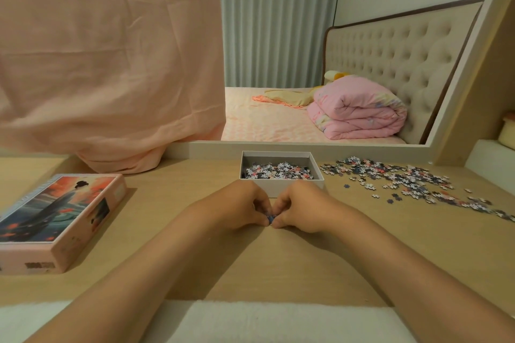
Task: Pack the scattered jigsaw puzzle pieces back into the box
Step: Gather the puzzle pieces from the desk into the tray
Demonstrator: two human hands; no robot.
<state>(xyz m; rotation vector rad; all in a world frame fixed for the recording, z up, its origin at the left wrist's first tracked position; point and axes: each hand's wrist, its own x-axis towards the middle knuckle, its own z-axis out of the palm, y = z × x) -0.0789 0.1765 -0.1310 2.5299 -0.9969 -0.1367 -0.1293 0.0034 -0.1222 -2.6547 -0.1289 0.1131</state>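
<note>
Both hands, left hand (245, 207) and right hand (298, 210), meet mid-desk, fingers (264, 210) pinched on a small blue-grey jigsaw piece (271, 217). It could slip onto the wooden desk (278, 264). One open white cardboard box (281, 185) stands near the back edge; one pink pictured lid (55, 220) lies left; loose scattered pieces (412, 181), too many to count, spread right.

Peach cloth (106, 58) hangs at upper left, lower hem bunched on wooden table (278, 264). Mirror (278, 36) behind table, w/ white frame; reflection shows grey-green curtain (278, 19), tufted beige headboard (390, 47), folded pink quilt (359, 114) on bed (264, 122). White padded edge (250, 320) along near side of table.
</note>
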